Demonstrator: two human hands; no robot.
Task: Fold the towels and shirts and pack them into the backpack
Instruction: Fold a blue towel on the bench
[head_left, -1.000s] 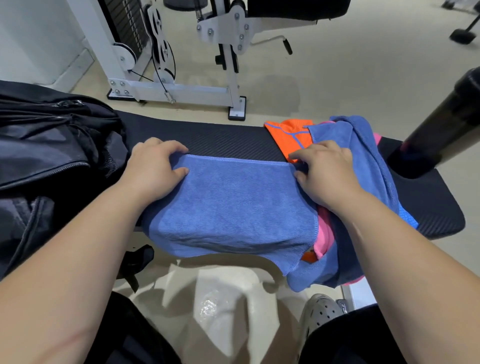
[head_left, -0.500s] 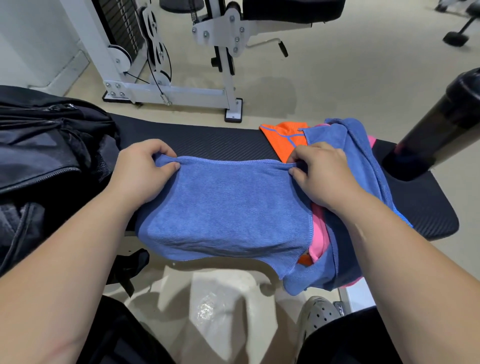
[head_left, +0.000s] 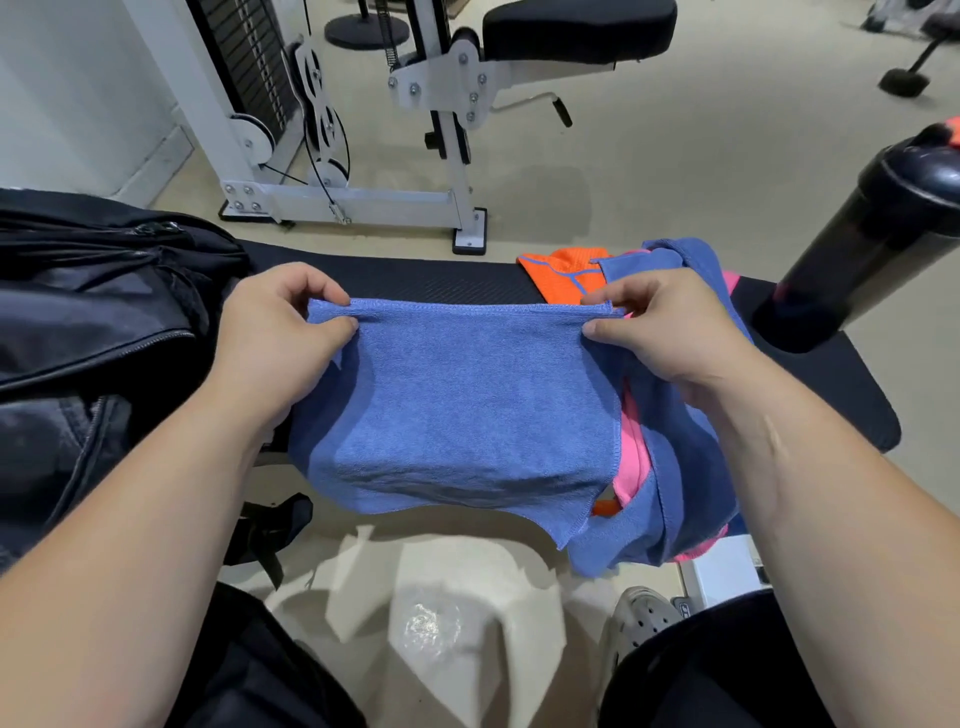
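Head view, left hand (head_left: 280, 332): thumb and forefinger pinch the far left corner of the towel (head_left: 457, 405); the other fingers are curled.
Right hand (head_left: 660, 332): pinches the far right corner the same way, so the far hem runs taut between the two hands.
Towel: blue, lifted at its far edge. The rest slopes down toward the person and drapes over the near edge of the bench (head_left: 441, 283), with its near right corner hanging lowest.
Backpack (head_left: 93, 312): black and crumpled, on the bench just left of the left hand.
Pile: under and beyond the right hand, an orange shirt (head_left: 561, 275), pink cloth (head_left: 631, 457) and a second towel (head_left: 691, 467), also blue, are heaped together. The second towel hangs over the near edge just beside the held one.
Bottle (head_left: 872, 228): dark, standing on the bench end, well right of the right hand.
Machine (head_left: 363, 197): a white weight machine on the floor beyond both hands.
Shoe (head_left: 641, 618): a grey clog on the floor below the right forearm.
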